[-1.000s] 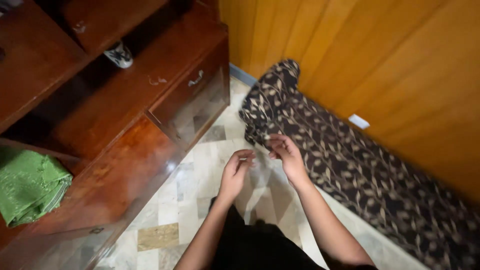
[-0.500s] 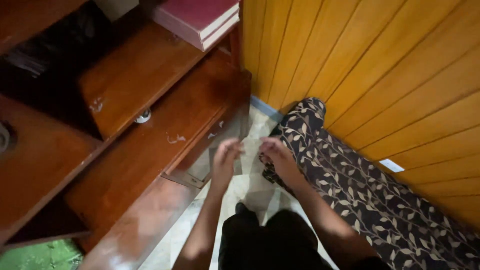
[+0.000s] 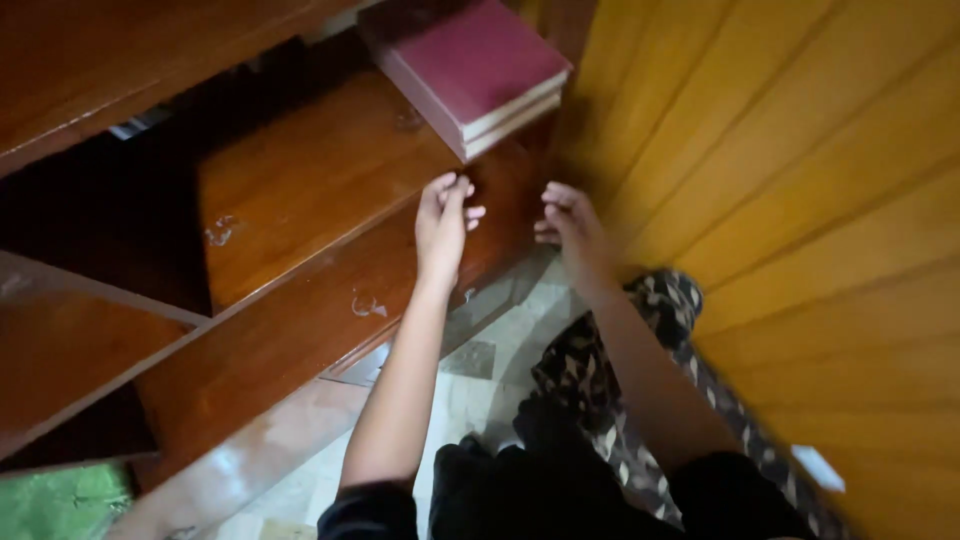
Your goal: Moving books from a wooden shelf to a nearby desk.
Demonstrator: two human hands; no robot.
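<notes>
Both hands have risen since half a second ago. The left hand, fingers loosely curled and empty, hovers over the wooden cabinet; the right hand, half-open, reaches alongside. Two stacked maroon books lie at twelve o'clock, nearer now.

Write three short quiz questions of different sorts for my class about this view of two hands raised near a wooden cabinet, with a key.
1. True or false: the left hand is gripping the red book.
2. Which lies on the tiled floor beside the wooden wall? A) a leaf-patterned dark fabric B) a metal bucket C) a stack of plates
3. Fill in: the red book rests on a ____ wooden shelf.

Key: 1. False; both it and the right hand are in the air, below the book, with nothing seen in them. 2. A. 3. Brown.
</notes>
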